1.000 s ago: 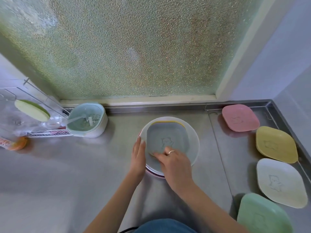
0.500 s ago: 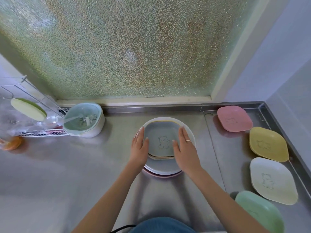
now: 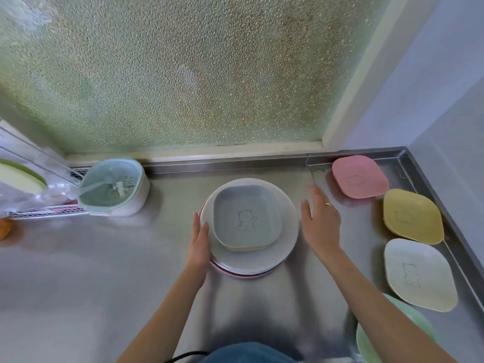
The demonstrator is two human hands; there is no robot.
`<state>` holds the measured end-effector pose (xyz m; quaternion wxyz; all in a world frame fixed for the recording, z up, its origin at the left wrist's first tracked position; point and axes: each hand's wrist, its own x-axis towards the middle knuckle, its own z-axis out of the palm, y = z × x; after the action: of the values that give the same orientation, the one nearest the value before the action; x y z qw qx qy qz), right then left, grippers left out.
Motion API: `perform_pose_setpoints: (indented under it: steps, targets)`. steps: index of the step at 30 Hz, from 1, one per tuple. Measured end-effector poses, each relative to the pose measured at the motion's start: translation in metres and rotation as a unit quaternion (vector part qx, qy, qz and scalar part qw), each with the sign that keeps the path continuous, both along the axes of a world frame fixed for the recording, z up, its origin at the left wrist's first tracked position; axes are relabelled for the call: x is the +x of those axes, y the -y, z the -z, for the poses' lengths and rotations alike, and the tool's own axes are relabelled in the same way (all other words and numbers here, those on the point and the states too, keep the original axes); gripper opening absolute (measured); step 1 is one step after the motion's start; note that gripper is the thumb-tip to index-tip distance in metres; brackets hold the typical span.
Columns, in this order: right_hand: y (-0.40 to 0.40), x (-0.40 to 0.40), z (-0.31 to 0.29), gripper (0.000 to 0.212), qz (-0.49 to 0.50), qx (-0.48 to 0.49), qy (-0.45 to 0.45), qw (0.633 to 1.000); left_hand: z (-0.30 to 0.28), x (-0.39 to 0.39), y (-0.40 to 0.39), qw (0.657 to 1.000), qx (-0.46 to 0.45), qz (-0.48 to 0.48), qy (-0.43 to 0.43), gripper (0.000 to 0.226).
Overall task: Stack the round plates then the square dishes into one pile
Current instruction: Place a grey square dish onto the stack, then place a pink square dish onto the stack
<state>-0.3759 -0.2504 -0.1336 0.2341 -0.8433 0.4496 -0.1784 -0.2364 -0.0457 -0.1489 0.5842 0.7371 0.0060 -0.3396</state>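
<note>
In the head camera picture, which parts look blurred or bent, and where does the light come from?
Head view: the right hand is smeared by motion blur, while the left hand and grey square dish are sharper; the wide lens bows the counter edges; soft daylight enters through the frosted window, throwing faint shadows toward the person.
</note>
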Motion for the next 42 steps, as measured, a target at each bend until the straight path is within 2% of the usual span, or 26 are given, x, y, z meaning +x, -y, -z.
perform_pose_setpoints:
  steps: [7, 15, 21, 26, 31, 34, 36, 38, 42]
  targets:
    - [0.071, -0.019, 0.029, 0.046, 0.072, -0.018, -0.166, 0.983, 0.007, 0.005, 0.009, 0.999, 0.002, 0.045, 0.005, 0.044]
    - [0.099, -0.028, 0.049, 0.029, 0.085, -0.044, -0.231, 0.968, 0.007, -0.003, 0.042, 0.995, 0.002, 0.088, 0.038, 0.047]
    - [0.099, -0.039, 0.052, 0.023, 0.132, -0.042, -0.181, 0.974, 0.02, 0.005, 0.056, 0.987, 0.013, 0.131, 0.09, 0.06]
    - [0.081, -0.041, 0.033, 0.027, 0.148, -0.068, -0.06, 0.985, 0.012, 0.001, 0.059, 0.983, -0.012, 0.139, 0.116, 0.052]
    - [0.044, -0.037, 0.003, 0.011, 0.066, -0.111, 0.068, 0.989, 0.014, 0.007, 0.057, 0.98, 0.014, 0.158, 0.122, 0.061]
    - [0.01, -0.033, -0.02, 0.016, -0.011, -0.107, 0.125, 0.986, -0.001, 0.013, 0.056, 0.978, 0.009, 0.178, 0.105, 0.056]
    - [-0.021, -0.031, -0.028, 0.021, -0.068, -0.12, 0.119, 0.983, -0.012, 0.016, 0.052, 0.981, 0.012, 0.175, 0.084, 0.047]
    - [-0.051, -0.032, -0.026, 0.024, -0.096, -0.132, 0.071, 0.984, -0.025, 0.014, 0.047, 0.983, -0.003, 0.17, 0.069, 0.046]
    - [-0.077, -0.028, -0.018, 0.02, -0.074, -0.098, -0.021, 0.992, -0.039, 0.014, 0.059, 0.977, -0.043, 0.203, 0.048, 0.048]
